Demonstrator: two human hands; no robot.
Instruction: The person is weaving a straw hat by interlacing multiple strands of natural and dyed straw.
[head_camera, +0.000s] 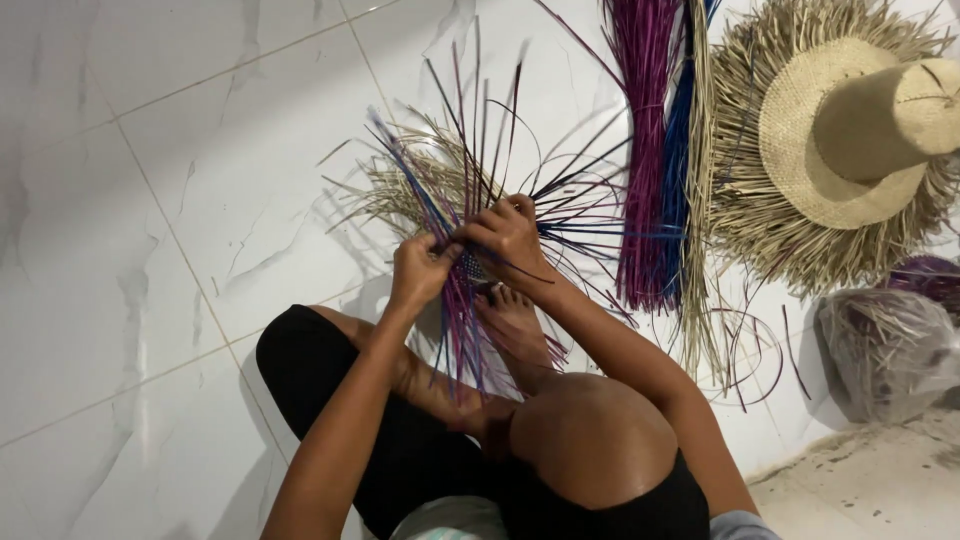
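Both forearms reach forward over bent knees. Left hand (418, 272) fingers pinched on strands of the weave (470, 265), wrist bent inward. Right hand (508, 235) just beside it, fingers curled shut on strands, knuckles up. Weave sits on the floor (180, 200) above a bare foot (515, 325), purple, blue and straw strands fanning out. Strand bundle (655, 150) lies to the right, then a straw hat (835, 130) on a form, plastic bag (890, 350) below.
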